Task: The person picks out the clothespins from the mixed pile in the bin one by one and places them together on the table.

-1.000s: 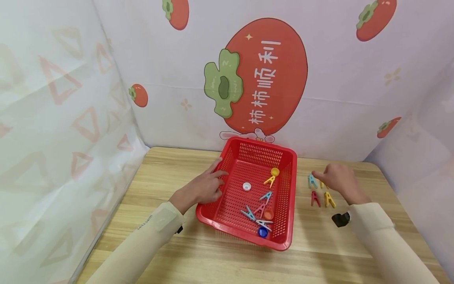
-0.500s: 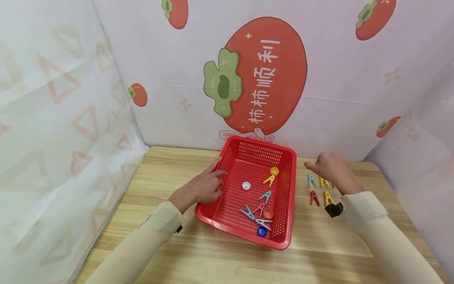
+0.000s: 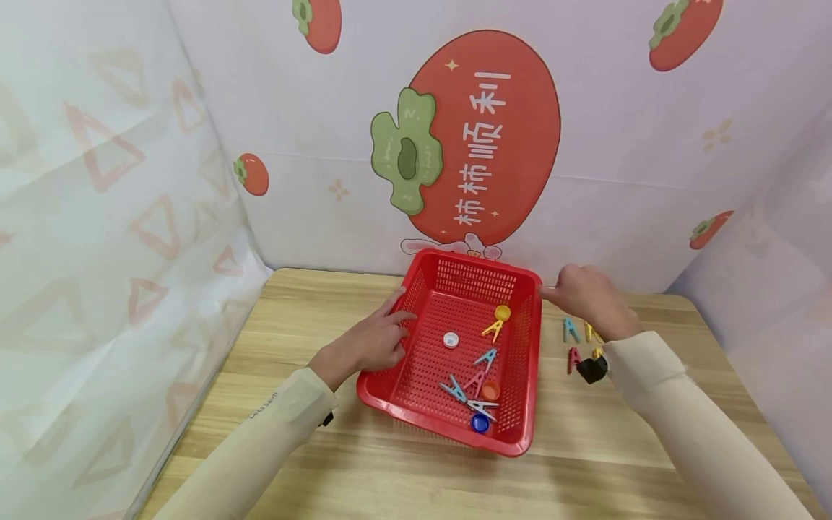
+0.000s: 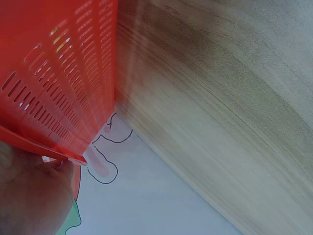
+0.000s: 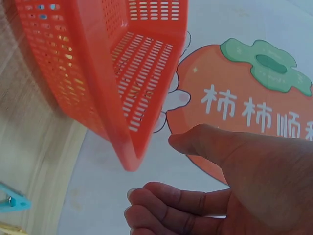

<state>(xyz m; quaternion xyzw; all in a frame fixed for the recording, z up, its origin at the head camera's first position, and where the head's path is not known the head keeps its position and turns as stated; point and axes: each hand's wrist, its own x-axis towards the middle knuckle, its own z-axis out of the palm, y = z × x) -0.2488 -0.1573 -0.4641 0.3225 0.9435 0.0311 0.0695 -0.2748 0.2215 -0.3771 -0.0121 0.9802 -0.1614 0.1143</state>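
A red plastic basket (image 3: 448, 432) stands in the middle of the table. My left hand (image 3: 373, 343) grips its left rim; some fingers reach over inside. In the right wrist view my right hand (image 5: 264, 181) holds nothing, its thumb and fingers spread apart beside the basket's corner. The head view shows that hand at the right back rim. Inside the basket lie several clothespins, such as a pink clothespin (image 3: 475, 383) and a white clothespin (image 3: 482, 409), and several round caps, among them a blue cap (image 3: 479, 423) and a white cap (image 3: 451, 340).
Right of the basket on the wooden table (image 3: 312, 469) lie more clothespins: a light blue clothespin (image 3: 571, 330), a red clothespin (image 3: 573, 359) and yellow ones partly covered by the right arm. A printed cloth backdrop (image 3: 312, 217) rises directly behind the basket.
My right hand has moved left and away from me, from over the loose clothespins to the basket's right back rim. The left hand has stayed on the left rim.
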